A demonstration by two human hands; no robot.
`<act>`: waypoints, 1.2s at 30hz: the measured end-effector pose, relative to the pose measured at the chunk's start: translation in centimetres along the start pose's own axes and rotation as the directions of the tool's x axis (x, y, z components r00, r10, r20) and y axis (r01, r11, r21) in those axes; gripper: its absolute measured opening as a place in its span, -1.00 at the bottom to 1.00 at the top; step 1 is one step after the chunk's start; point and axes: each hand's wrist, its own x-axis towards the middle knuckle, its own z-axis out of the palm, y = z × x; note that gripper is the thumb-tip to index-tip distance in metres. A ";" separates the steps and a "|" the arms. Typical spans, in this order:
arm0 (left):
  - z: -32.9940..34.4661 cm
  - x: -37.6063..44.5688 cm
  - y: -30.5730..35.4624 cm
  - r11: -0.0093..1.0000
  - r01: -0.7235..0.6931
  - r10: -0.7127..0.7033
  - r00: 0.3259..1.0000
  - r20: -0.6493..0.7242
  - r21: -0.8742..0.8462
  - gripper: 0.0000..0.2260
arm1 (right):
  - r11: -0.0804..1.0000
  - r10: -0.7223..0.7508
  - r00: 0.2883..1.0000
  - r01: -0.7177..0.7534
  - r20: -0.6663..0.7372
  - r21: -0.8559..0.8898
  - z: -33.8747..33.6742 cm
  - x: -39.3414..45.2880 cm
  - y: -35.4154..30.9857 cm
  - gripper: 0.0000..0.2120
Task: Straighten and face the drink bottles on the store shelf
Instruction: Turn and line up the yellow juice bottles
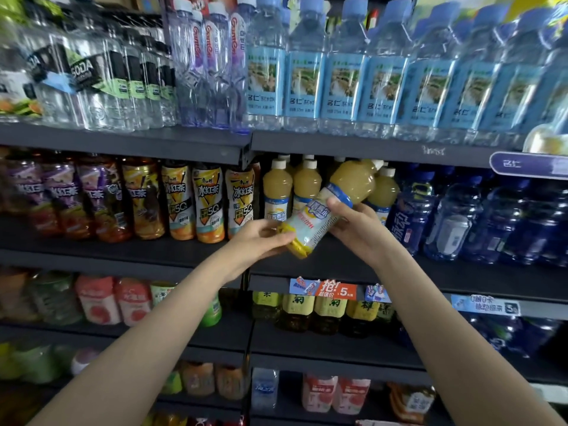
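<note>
A yellow juice bottle [332, 207] with a white cap and a pale label is tilted, cap up to the right, in front of the second shelf [461, 278]. My left hand [261, 238] holds its bottom end, fingers curled under it. My right hand [359, 229] grips its middle from the right, thumb over the label. Behind it stand upright yellow juice bottles [276, 189] of the same kind in a row.
Iced tea bottles [209, 201] fill the shelf to the left, dark blue bottles [455, 216] to the right. Blue-labelled water bottles [338, 81] line the shelf above. Tea bottles [325, 312] and price tags [335, 290] sit below.
</note>
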 end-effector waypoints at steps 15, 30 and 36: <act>-1.1 0.1 -2.2 0.816 -0.136 0.186 0.982 -0.032 0.561 -0.46 | 0.849 -0.169 0.984 0.177 0.062 -0.498 1.4 -2.2 0.9 -0.67; 0.4 -0.7 -1.7 0.803 -0.110 0.330 0.901 -0.283 0.586 -0.53 | 0.897 -0.168 0.986 0.146 -0.016 -0.418 2.2 -1.7 1.4 -0.61; -0.3 -0.7 -2.1 0.497 -0.190 0.674 0.699 -0.239 0.846 -0.45 | 0.985 -0.088 0.976 0.056 -0.198 -0.162 3.8 -1.7 2.5 -0.54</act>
